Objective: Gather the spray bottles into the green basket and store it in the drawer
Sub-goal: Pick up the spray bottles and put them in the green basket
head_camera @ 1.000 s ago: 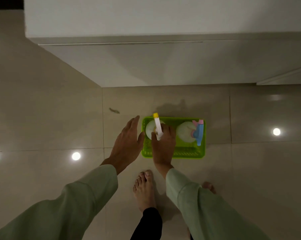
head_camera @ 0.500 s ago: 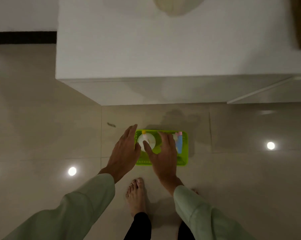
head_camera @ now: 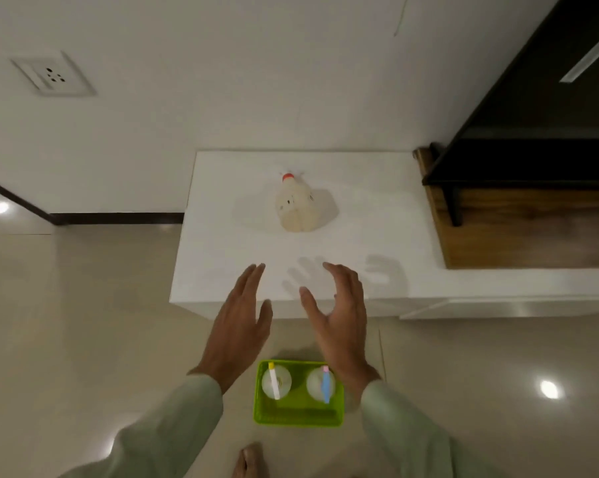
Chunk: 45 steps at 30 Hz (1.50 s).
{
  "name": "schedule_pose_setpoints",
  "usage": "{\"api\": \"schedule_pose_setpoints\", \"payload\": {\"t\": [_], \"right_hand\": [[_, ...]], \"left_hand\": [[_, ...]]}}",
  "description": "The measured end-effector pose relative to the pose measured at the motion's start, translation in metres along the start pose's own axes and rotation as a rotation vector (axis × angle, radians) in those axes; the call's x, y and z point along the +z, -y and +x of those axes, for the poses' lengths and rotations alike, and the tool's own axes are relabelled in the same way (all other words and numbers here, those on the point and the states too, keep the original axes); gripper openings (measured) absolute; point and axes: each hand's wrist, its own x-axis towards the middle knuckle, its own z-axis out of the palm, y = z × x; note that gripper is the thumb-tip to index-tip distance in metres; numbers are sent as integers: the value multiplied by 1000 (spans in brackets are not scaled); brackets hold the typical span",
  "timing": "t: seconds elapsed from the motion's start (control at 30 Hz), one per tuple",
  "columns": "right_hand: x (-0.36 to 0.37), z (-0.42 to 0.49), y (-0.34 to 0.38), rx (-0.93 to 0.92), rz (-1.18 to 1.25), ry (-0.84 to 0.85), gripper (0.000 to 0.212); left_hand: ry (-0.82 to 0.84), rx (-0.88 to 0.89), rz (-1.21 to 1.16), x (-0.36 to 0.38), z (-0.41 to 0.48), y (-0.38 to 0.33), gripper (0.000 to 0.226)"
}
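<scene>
A bright green rectangular plastic basket (head_camera: 298,414) is sitting on the floor, holding two upright white spray bottles: yellow-nozzled (head_camera: 276,381) left, blue-and-pink-nozzled (head_camera: 320,383) right. A red-capped white bottle (head_camera: 296,205) is standing on the white worktop (head_camera: 222,243).

floor (head_camera: 67,322): green basket (head_camera: 298,414) | white cabinet top (head_camera: 377,236): red-cap bottle (head_camera: 296,207)

We count three spray bottles: one with a yellow top (head_camera: 276,381), one with a blue top (head_camera: 320,383), and one with a red top (head_camera: 296,205). We see one green basket (head_camera: 298,416), one white counter (head_camera: 360,215), two hands (head_camera: 237,326) (head_camera: 342,317), one bare foot (head_camera: 248,462), and one wall socket (head_camera: 53,77).
</scene>
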Motion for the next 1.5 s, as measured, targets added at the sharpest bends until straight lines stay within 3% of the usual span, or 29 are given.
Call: {"api": "schedule_pose_setpoints", "payload": {"t": [0.2,0.4,0.7,0.83,1.0,1.17,1.37,1.5], "right_hand": [[33,110,15,140,-62,94,84],[86,204,17,340,-57,144,95],[123,237,21,567,-82,338,66],[114,217,20,659,61,399,55],[77,160,24,653,259,363,70],[32,79,16,619,460,336,69],[-1,-34,-21,638,608,272,30],[5,-105,-58,694,576,170,30]], "left_hand": [[-51,-48,-51,-20,92,8,57],[26,-21,-33,-28,173,47,58],[111,-13,-15,-29,202,77,58],[112,-7,-16,-28,183,77,59],[89,-18,-23,-22,135,68,59],[86,-38,-20,-1,58,48,60],[141,-83,-31,38,-43,34,62],[189,-121,-32,71,-90,42,60]]}}
